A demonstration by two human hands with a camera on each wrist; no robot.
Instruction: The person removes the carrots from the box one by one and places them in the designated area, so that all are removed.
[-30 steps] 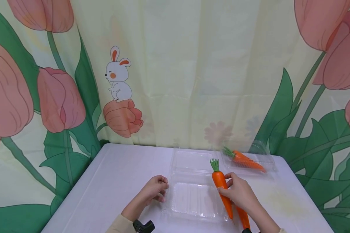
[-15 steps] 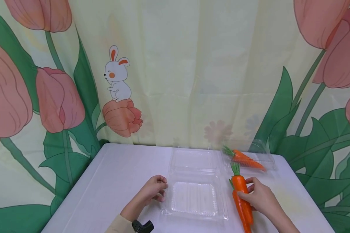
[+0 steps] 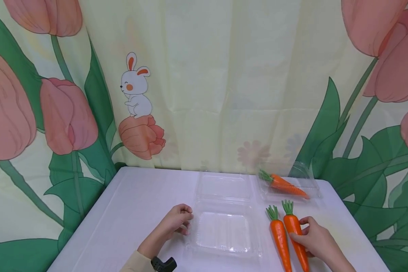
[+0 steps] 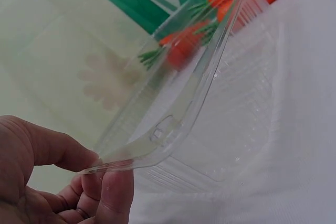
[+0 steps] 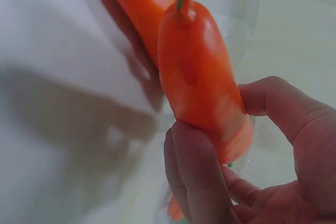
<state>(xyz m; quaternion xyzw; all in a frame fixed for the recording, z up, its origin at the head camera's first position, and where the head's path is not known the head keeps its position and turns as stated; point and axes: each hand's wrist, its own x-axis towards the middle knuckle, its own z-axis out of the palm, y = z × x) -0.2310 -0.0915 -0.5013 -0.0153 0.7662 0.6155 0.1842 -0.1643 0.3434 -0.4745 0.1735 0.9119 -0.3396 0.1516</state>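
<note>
A clear plastic clamshell box [image 3: 224, 232] lies with its lid [image 3: 223, 187] folded back on the white table. My left hand [image 3: 176, 221] pinches the rim of the box [image 4: 134, 162] between thumb and fingers, as the left wrist view shows. To the right of the box, my right hand [image 3: 319, 240] grips a carrot [image 3: 294, 226] with green stem stubs, thumb on one side and fingers on the other. A second carrot [image 3: 280, 238] lies just left of it, between it and the box.
Behind the two carrots, at the back right of the table, stands another clear clamshell box [image 3: 313, 192] with a carrot [image 3: 285, 185] in it. A curtain [image 3: 204, 94] printed with tulips and a rabbit hangs behind the table edge.
My right hand has carried its carrot from the box's right edge to the right, past the other carrot, which now shows fully. My left hand stays at the box rim.
</note>
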